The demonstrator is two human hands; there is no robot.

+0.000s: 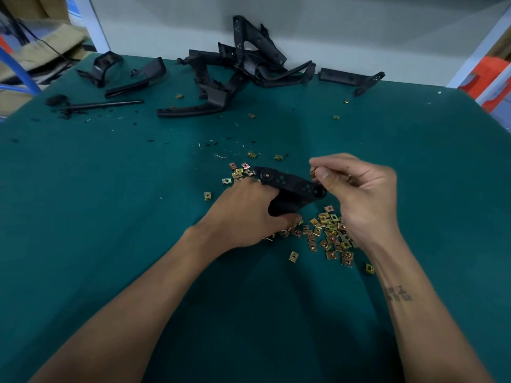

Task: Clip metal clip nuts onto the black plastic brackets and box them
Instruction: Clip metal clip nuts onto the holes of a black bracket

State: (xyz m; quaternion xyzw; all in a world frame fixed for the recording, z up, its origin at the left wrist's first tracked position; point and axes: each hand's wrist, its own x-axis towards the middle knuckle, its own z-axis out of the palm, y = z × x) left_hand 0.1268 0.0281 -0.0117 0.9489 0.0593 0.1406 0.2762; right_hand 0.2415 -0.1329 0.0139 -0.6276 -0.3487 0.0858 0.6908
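Observation:
My left hand [249,214] grips a black plastic bracket [290,186] just above the green table, its perforated arm pointing right. My right hand [356,189] pinches a small metal clip nut [313,173] between thumb and forefinger, right at the bracket's right end. One brass-coloured nut sits in the bracket's left hole. A loose heap of clip nuts [331,236] lies under and between my hands, and a smaller cluster of nuts [237,172] lies behind the bracket.
A pile of black brackets [246,70] leans against the white back wall. More black parts [124,76] lie at the far left, and one bracket [351,80] at the far right. Stray nuts and plastic shavings dot the green table [110,217].

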